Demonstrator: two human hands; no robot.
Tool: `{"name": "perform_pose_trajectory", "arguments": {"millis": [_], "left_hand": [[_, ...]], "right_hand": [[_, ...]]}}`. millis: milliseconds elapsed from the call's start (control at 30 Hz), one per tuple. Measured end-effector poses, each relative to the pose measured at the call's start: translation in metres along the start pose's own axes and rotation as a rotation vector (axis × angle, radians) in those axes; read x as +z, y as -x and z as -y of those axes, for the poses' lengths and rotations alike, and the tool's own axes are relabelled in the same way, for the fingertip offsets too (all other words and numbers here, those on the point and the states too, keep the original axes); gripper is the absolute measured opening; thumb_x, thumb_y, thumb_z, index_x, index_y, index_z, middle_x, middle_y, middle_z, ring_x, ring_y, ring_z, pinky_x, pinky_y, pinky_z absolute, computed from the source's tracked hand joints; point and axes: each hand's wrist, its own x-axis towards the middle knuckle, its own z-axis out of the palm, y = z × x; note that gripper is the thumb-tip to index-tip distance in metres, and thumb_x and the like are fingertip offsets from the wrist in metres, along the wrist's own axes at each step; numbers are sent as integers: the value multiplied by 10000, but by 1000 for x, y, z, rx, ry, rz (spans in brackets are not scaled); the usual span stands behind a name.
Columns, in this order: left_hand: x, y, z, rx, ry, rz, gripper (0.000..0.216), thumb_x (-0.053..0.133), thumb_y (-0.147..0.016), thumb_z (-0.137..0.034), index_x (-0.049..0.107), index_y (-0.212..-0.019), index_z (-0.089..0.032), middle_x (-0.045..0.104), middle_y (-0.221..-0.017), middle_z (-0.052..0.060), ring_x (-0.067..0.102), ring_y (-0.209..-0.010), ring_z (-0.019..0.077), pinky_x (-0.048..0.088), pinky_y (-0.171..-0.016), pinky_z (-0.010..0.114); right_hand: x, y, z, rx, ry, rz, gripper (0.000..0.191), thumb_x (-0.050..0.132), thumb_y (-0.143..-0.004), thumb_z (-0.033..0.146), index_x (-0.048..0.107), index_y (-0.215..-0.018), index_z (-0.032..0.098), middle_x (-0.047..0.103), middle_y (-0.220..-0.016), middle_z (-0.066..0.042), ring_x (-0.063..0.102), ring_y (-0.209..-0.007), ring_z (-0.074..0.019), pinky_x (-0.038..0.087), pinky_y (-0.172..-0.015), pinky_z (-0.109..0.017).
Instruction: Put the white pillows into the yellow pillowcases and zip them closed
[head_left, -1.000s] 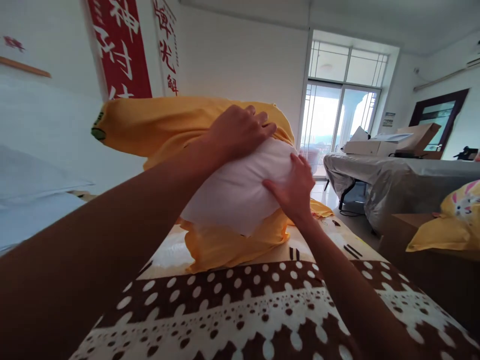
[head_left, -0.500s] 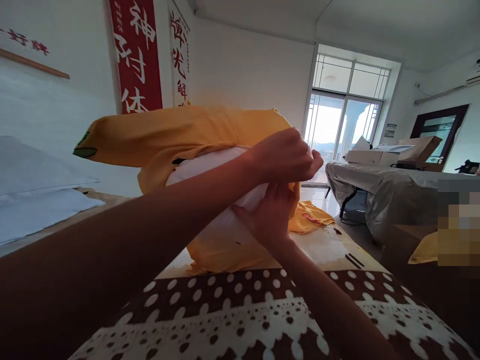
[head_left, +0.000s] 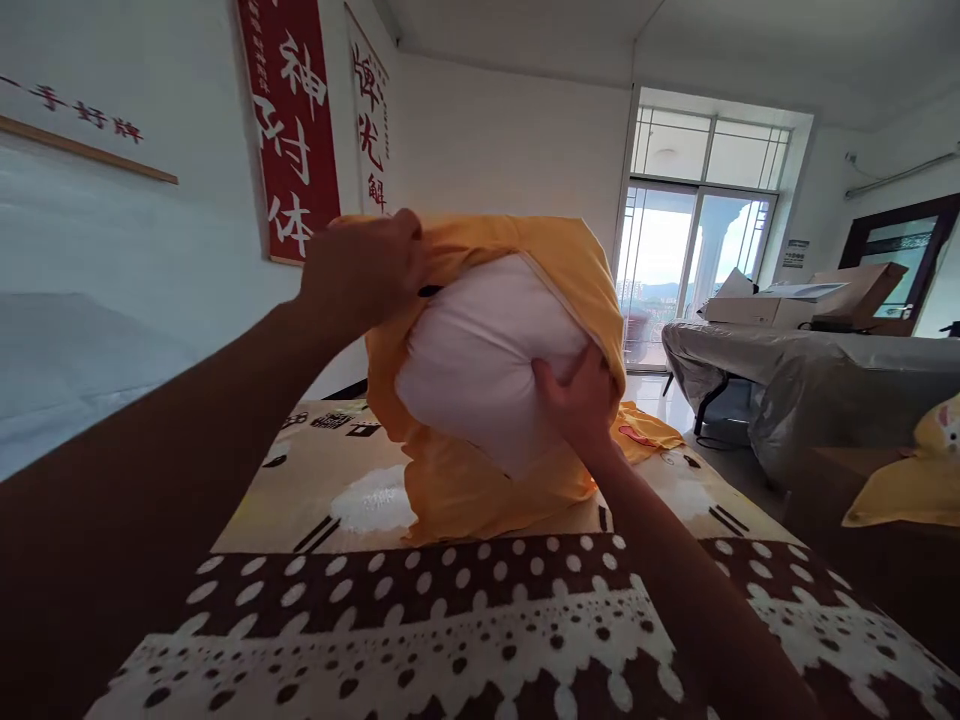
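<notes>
A yellow cushion cover (head_left: 600,270) stands before me, its open mouth facing me. Inside it sits a plump white cushion insert (head_left: 472,350), bulging out and creased toward the middle. My left hand (head_left: 367,265) is closed on the cover's upper left edge, with the fingers folded over the fabric. At the right side of the opening, my right hand (head_left: 585,400) grips the insert, thumb on its white face. Its other fingers are partly hidden by the cover's edge. Loose yellow fabric (head_left: 487,500) hangs below the insert onto the blanket.
Under the cushion spreads a brown and cream patterned blanket (head_left: 360,600). More yellow fabric (head_left: 649,430) lies behind, to the right. White pillows or bags (head_left: 75,350) are at the left. A plastic-covered table (head_left: 795,360) with boxes stands at the right, near another yellow cushion (head_left: 907,495).
My left hand has moved from the right corner to the cover's upper left edge. The cover has swung round, and more of the white insert shows. My right hand stays at the right side.
</notes>
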Motion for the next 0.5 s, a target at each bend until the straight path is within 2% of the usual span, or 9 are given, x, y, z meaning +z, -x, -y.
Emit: {"name": "perform_pose_trajectory", "arguments": {"millis": [133, 233, 300, 400, 500], "left_hand": [[20, 57, 5, -9, -18, -8, 275, 377, -896, -370, 547, -996, -179, 583, -916, 64, 528, -851, 218, 387, -651, 312], [35, 107, 3, -17, 21, -48, 206, 412, -867, -308, 548, -944, -174, 595, -937, 107, 544, -896, 252, 420, -714, 350], [44, 129, 2, -54, 117, -83, 174, 428, -848, -281, 539, -933, -177, 598, -941, 119, 554, -907, 258, 439, -771, 374], [52, 137, -1, -221, 299, -116, 238, 471, -795, -260, 514, -1013, -172, 598, -982, 121, 571, -925, 250, 461, -787, 373], [48, 120, -7, -342, 484, -59, 297, 510, -749, -273, 508, -1032, -184, 619, -1005, 86, 593, -915, 225, 463, -770, 339]], "right_hand": [[-4, -2, -4, -95, -63, -52, 722, 570, -730, 571, 393, -1286, 145, 533, -1255, -199, 483, -1195, -338, 388, -963, -499], [-11, -3, -10, -186, -73, -96, 734, 570, -728, 533, 371, -1316, 142, 542, -1246, -189, 488, -1179, -333, 392, -966, -492], [-16, -1, -10, -273, -50, -109, 732, 546, -752, 495, 336, -1356, 138, 545, -1243, -182, 488, -1171, -328, 399, -965, -485], [-26, 4, -1, -474, 37, -81, 706, 473, -820, 401, 251, -1431, 125, 453, -1361, -181, 412, -1260, -307, 374, -1006, -452], [-35, 10, 19, -632, 155, -106, 655, 448, -842, 390, 302, -1429, 138, 279, -1490, -157, 244, -1376, -317, 281, -1063, -470]]}}
